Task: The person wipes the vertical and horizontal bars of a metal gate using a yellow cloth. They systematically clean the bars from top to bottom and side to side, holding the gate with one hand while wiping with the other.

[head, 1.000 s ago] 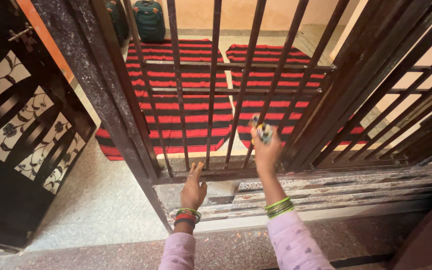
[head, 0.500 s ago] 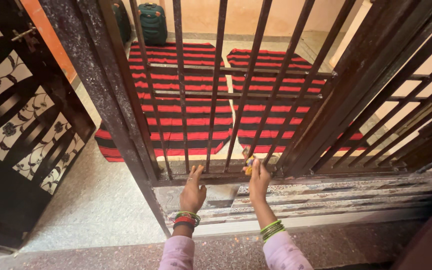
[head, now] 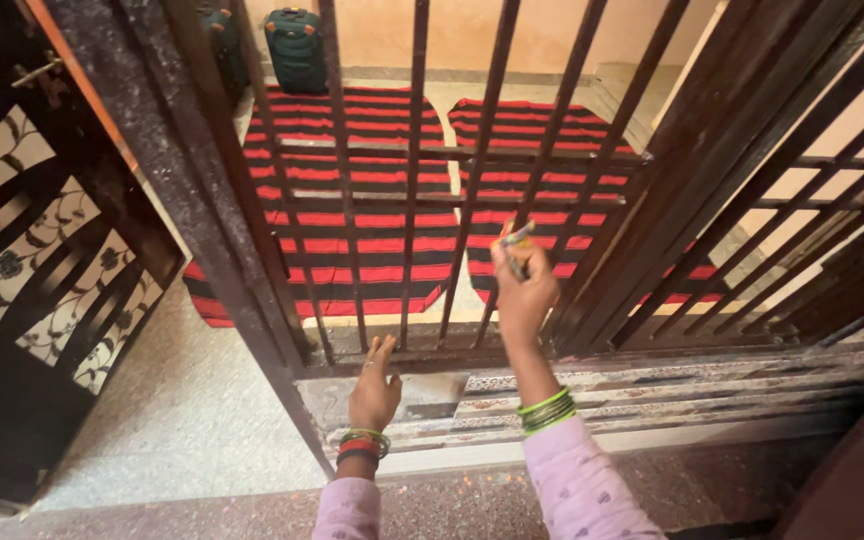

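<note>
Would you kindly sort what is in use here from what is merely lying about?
In use:
right hand
small multicoloured object
metal gate
left hand

Lying about:
striped mats
green suitcase
patterned door

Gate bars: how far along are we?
Done: no bar looks clearly finished, so I cannot tell. In hand: the right hand presses a small multicoloured pad against a slanted bar at mid-height, while the left hand rests open on the bottom rail. Left: the thick left post looks speckled with pale grime, probably untreated.
</note>
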